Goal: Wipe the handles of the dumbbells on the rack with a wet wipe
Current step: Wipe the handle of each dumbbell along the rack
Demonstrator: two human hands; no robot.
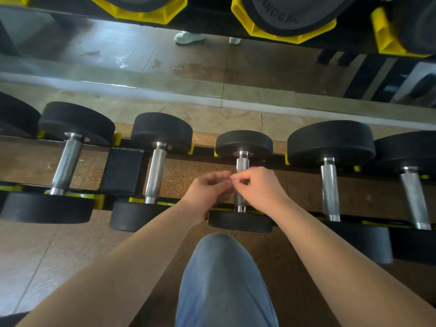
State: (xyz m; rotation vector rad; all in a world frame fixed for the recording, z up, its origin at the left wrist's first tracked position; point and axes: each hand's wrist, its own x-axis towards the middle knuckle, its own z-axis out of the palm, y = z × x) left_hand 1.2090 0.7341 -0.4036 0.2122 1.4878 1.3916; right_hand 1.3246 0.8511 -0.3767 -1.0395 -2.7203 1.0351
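- The left hand and right hand are meeting fingertip to fingertip, right over the handle of the smallest dumbbell.
- Both are pinching a tiny white scrap, seemingly the wet wipe, though it's too small to be sure.
- That dumbbell is sitting on the low rack between bigger ones.

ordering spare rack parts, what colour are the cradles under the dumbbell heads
Yellow cradles, clearest in the head view, the only one.
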